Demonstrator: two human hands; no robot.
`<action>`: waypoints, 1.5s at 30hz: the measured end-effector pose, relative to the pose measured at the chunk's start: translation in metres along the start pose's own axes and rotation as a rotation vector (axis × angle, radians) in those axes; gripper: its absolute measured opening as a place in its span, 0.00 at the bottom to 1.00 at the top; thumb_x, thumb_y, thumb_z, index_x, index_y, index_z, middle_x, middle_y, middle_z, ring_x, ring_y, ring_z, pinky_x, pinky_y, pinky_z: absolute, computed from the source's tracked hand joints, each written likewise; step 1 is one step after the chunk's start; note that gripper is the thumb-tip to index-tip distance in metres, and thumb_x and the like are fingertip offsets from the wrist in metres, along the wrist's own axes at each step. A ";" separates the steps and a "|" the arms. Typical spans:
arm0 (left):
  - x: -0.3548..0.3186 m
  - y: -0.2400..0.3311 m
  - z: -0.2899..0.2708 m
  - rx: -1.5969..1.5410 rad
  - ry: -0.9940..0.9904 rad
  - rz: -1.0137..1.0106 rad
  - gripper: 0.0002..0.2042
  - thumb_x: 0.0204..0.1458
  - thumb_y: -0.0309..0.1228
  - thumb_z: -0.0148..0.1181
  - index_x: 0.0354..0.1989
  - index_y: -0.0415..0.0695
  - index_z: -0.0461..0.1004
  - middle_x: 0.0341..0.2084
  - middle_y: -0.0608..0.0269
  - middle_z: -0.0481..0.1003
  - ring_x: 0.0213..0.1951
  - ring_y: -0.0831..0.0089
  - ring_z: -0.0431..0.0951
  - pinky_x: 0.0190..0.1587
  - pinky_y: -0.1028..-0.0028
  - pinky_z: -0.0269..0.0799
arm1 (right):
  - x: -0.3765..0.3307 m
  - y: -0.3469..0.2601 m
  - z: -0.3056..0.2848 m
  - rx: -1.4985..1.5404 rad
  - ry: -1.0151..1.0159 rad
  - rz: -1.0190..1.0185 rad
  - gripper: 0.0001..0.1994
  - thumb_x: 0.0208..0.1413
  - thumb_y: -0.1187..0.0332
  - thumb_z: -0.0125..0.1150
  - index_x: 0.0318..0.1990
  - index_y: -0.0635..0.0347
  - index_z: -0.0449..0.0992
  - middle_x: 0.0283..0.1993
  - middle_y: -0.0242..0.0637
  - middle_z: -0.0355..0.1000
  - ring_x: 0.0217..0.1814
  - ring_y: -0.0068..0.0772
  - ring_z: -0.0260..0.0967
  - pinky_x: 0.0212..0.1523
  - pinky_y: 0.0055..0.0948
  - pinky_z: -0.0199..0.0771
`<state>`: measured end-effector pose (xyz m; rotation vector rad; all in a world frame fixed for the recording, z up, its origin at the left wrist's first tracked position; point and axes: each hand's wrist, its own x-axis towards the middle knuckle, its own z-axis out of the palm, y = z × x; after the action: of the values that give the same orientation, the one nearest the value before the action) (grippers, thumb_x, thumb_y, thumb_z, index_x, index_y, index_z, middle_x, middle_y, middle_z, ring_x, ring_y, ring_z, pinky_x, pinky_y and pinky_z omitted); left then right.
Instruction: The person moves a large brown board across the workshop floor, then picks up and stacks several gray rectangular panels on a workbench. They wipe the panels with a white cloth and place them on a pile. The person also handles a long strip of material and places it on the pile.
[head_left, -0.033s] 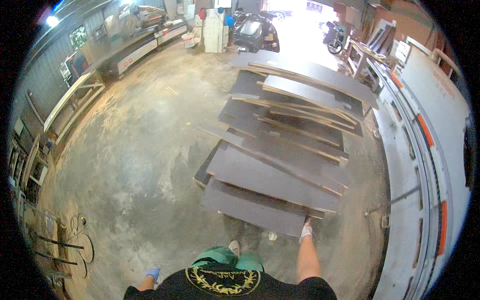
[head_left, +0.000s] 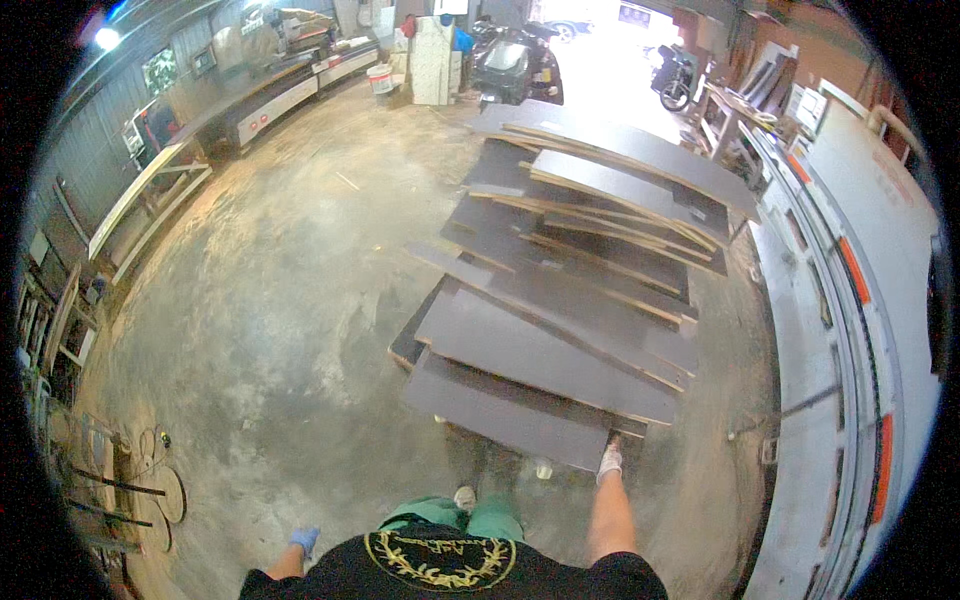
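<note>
At the lower right of the frame, the right hand (head_left: 611, 459), in a whitish glove, is at the right end corner of the nearest dark panel (head_left: 500, 408), though whether its fingers are closed around the edge cannot be told. That panel lies below center, at the near end of overlapping dark boards (head_left: 560, 340) that spread up toward the upper right. At the lower left, the blue-gloved left hand (head_left: 304, 540) hangs over the concrete floor (head_left: 250, 400), well apart from the boards, its finger closure too small to tell.

The gloved right hand (head_left: 610, 460) reaches forward; the left hand (head_left: 304, 541) hangs aside.
</note>
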<state>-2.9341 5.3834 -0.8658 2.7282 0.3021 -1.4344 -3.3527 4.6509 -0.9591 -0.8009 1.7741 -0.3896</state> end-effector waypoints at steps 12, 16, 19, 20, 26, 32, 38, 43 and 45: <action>-0.026 0.426 -0.128 -0.157 0.185 0.191 0.34 0.50 0.54 0.48 0.58 0.39 0.58 0.54 0.42 0.62 0.56 0.52 0.63 0.56 0.63 0.60 | 0.148 -0.327 0.206 0.054 -0.053 -0.195 0.33 0.56 0.45 0.43 0.55 0.69 0.62 0.53 0.43 0.66 0.53 0.41 0.63 0.53 0.35 0.59; -0.057 0.469 -0.122 -0.056 -0.059 -0.089 0.34 0.48 0.57 0.47 0.54 0.39 0.64 0.51 0.43 0.65 0.54 0.51 0.65 0.54 0.62 0.62 | 0.169 -0.446 0.264 0.027 -0.246 -0.060 0.38 0.54 0.39 0.37 0.60 0.65 0.56 0.62 0.42 0.57 0.63 0.41 0.53 0.61 0.38 0.49; -0.003 0.471 -0.112 0.073 -0.126 -0.109 0.30 0.48 0.57 0.48 0.43 0.39 0.73 0.41 0.49 0.73 0.39 0.55 0.75 0.42 0.58 0.70 | 0.291 -0.495 0.295 0.121 -0.307 -0.072 0.38 0.53 0.37 0.38 0.62 0.59 0.53 0.65 0.38 0.51 0.66 0.39 0.48 0.64 0.41 0.43; -0.016 0.537 -0.125 -0.153 -0.031 -0.269 0.34 0.46 0.59 0.48 0.49 0.39 0.70 0.49 0.50 0.69 0.53 0.57 0.67 0.50 0.64 0.65 | 0.317 -0.526 0.297 0.059 -0.165 -0.089 0.38 0.52 0.37 0.39 0.62 0.57 0.54 0.65 0.36 0.52 0.65 0.39 0.49 0.63 0.43 0.43; 0.013 0.708 -0.251 -0.250 0.010 -0.122 0.32 0.45 0.59 0.49 0.42 0.39 0.74 0.39 0.50 0.75 0.40 0.55 0.74 0.42 0.62 0.67 | 0.317 -0.699 0.436 0.049 -0.261 -0.062 0.45 0.48 0.32 0.39 0.65 0.58 0.47 0.68 0.40 0.42 0.69 0.43 0.42 0.65 0.45 0.42; 0.076 0.911 -0.432 -0.144 0.320 0.121 0.38 0.47 0.59 0.46 0.62 0.45 0.52 0.59 0.51 0.57 0.59 0.55 0.58 0.59 0.61 0.55 | 0.409 -0.812 0.572 0.354 -0.335 0.093 0.35 0.50 0.38 0.46 0.61 0.50 0.57 0.63 0.33 0.53 0.56 0.30 0.56 0.54 0.33 0.56; 0.116 1.017 -0.539 -0.414 0.426 -0.090 0.35 0.48 0.57 0.48 0.59 0.47 0.57 0.55 0.52 0.63 0.56 0.55 0.63 0.55 0.62 0.60 | 0.481 -0.941 0.682 0.375 -0.276 -0.002 0.24 0.45 0.33 0.47 0.30 0.42 0.66 0.27 0.26 0.62 0.26 0.25 0.57 0.32 0.34 0.58; 0.152 1.011 -0.497 -0.324 -0.193 -0.473 0.30 0.44 0.57 0.52 0.49 0.46 0.71 0.47 0.54 0.71 0.50 0.57 0.70 0.50 0.62 0.64 | 0.505 -1.055 0.768 0.463 -0.193 0.093 0.19 0.49 0.41 0.47 0.20 0.44 0.62 0.17 0.22 0.58 0.22 0.25 0.54 0.27 0.29 0.54; 0.188 0.951 -0.412 -0.351 -0.073 -0.429 0.27 0.47 0.56 0.50 0.43 0.46 0.74 0.31 0.54 0.76 0.32 0.60 0.74 0.38 0.64 0.67 | 0.533 -1.099 0.805 0.262 -0.028 0.082 0.15 0.50 0.47 0.49 0.25 0.45 0.68 0.22 0.25 0.66 0.27 0.26 0.61 0.31 0.32 0.60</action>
<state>-2.3128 4.5335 -0.8338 2.4093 1.0765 -1.3901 -2.3396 3.5955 -0.9403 -0.5444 1.6815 -0.5408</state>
